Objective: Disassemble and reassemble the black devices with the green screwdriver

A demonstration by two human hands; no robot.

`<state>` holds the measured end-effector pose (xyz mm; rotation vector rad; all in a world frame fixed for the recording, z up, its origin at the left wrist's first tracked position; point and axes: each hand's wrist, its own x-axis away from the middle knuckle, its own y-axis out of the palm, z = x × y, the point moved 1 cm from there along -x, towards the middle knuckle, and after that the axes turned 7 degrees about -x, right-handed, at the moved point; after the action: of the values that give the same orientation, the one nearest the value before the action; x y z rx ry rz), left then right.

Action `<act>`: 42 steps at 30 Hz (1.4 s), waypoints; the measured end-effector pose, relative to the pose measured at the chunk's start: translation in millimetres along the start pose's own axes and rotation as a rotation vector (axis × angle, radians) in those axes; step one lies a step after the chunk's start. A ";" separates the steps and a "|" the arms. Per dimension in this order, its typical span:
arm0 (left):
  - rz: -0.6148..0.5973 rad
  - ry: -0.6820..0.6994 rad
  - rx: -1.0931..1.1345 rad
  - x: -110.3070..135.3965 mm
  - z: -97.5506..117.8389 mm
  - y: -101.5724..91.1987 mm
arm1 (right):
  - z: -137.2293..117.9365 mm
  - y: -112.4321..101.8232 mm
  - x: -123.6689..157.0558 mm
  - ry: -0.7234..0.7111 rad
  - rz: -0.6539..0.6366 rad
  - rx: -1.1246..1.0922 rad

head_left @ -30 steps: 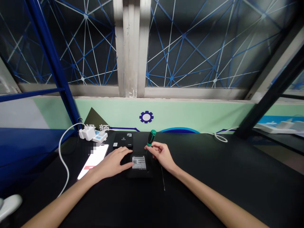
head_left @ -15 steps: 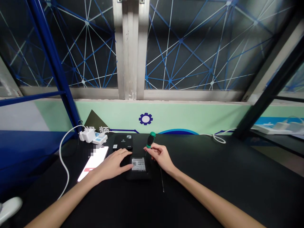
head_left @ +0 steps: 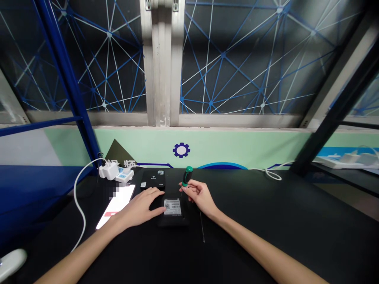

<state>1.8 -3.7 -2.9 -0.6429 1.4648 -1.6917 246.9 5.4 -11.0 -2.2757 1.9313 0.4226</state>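
Note:
A black box-shaped device (head_left: 174,221) with a white printed label lies on the dark table in front of me. My left hand (head_left: 145,208) rests along its left side, fingers stretched out and thumb on the edge near the label. With my right hand (head_left: 201,197) I pinch a green-and-black screwdriver (head_left: 187,176), held nearly upright over the device's upper right corner. Whether its tip sits in a screw is too small to tell. A thin metal rod (head_left: 202,228) lies on the table below my right hand, its upper end hidden by the hand.
Behind my left hand lies a second flat black box (head_left: 153,178). A phone with a lit screen (head_left: 117,205) is at the left. Beyond it stand white plugs on a power strip (head_left: 124,174), with a white cable (head_left: 77,197) curving forward. Another white cable (head_left: 272,174) lies at the back right.
The view has tilted up slightly, so everything sits a little lower. Both hands, the screwdriver and the device keep almost the same places relative to each other.

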 end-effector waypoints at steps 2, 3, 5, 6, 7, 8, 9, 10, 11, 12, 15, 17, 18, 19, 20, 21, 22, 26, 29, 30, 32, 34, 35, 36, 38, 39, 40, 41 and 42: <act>0.021 0.014 0.004 -0.6 -0.4 0.6 | 0.0 0.1 -0.1 0.000 -0.004 -0.008; 0.030 0.017 0.005 -0.8 -0.5 0.8 | 0.4 0.1 -0.1 0.000 -0.008 -0.009; 0.034 0.013 0.007 -1.0 -0.5 0.9 | 1.5 -0.3 -0.2 -0.004 -0.018 -0.012; 0.031 0.009 0.006 -0.9 -0.3 0.9 | 2.3 -0.6 -0.3 -0.007 -0.021 -0.014; 0.028 0.006 0.006 -0.9 -0.1 0.7 | 3.1 -0.8 -0.3 -0.012 -0.025 -0.017; 0.026 0.005 0.004 -0.8 0.1 0.6 | 3.8 -0.9 -0.4 -0.016 -0.029 -0.020; 0.025 0.006 0.002 -0.7 0.3 0.5 | 4.3 -0.9 -0.4 -0.019 -0.035 -0.023; 0.025 0.007 -0.001 -0.8 0.3 0.6 | 4.6 -0.7 -0.4 -0.019 -0.039 -0.028; 0.024 0.007 -0.006 -0.8 0.2 0.9 | 4.7 -0.4 -0.4 -0.016 -0.043 -0.035; 0.019 0.007 -0.010 -1.0 -0.1 1.3 | 4.6 -0.1 -0.3 -0.011 -0.045 -0.043; 0.010 0.007 -0.018 -1.6 -1.2 2.7 | 3.4 1.3 -0.3 0.007 -0.053 -0.060; 0.011 0.007 -0.022 -1.7 -2.0 3.5 | 2.5 1.9 -0.4 0.014 -0.056 -0.059; 0.015 0.010 -0.023 -1.6 -2.2 3.6 | 2.1 2.1 -0.5 0.017 -0.056 -0.056; 0.021 0.015 -0.023 -1.5 -2.4 3.7 | 1.8 2.2 -0.6 0.020 -0.055 -0.053; 0.028 0.022 -0.022 -1.4 -2.4 3.6 | 1.5 2.3 -0.6 0.024 -0.055 -0.051; 0.037 0.028 -0.022 -1.3 -2.4 3.4 | 1.3 2.4 -0.6 0.027 -0.055 -0.051; 0.046 0.033 -0.022 -1.2 -2.4 3.2 | 1.0 2.4 -0.5 0.030 -0.057 -0.053; 0.059 0.042 -0.021 -1.1 -1.3 1.8 | 0.3 2.6 0.1 0.031 -0.070 -0.067; 0.050 0.048 -0.012 -0.9 0.2 0.7 | 0.9 2.2 0.1 0.032 -0.066 -0.066; 0.044 0.046 -0.012 -0.8 0.6 0.4 | 1.3 2.0 0.0 0.031 -0.064 -0.066; 0.027 0.035 -0.017 -0.6 1.3 0.2 | 2.3 1.6 -0.3 0.023 -0.062 -0.062; 0.011 0.019 -0.022 -0.6 1.6 0.0 | 3.3 1.2 -0.7 0.014 -0.057 -0.055; 0.008 0.017 -0.022 -0.6 1.7 -0.1 | 3.7 1.1 -0.9 0.011 -0.052 -0.050; 0.011 0.019 -0.020 -0.7 1.7 -0.3 | 4.1 1.0 -1.0 0.010 -0.046 -0.045; 0.022 0.031 -0.011 -1.0 1.6 -0.8 | 4.4 1.1 -1.1 0.011 -0.033 -0.039; 0.029 0.038 -0.006 -1.2 1.6 -1.0 | 4.4 1.2 -1.2 0.014 -0.028 -0.038; 0.034 0.045 -0.001 -1.4 1.5 -1.2 | 4.3 1.3 -1.2 0.018 -0.025 -0.037; 0.038 0.052 0.003 -1.7 1.4 -1.4 | 4.1 1.4 -1.1 0.021 -0.024 -0.037; 0.042 0.060 0.006 -1.9 1.4 -1.5 | 3.9 1.4 -1.1 0.025 -0.023 -0.035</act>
<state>3.6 -2.9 -0.9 -0.5590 1.5045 -1.6949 244.9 7.3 -14.3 -2.3335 1.9231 0.4306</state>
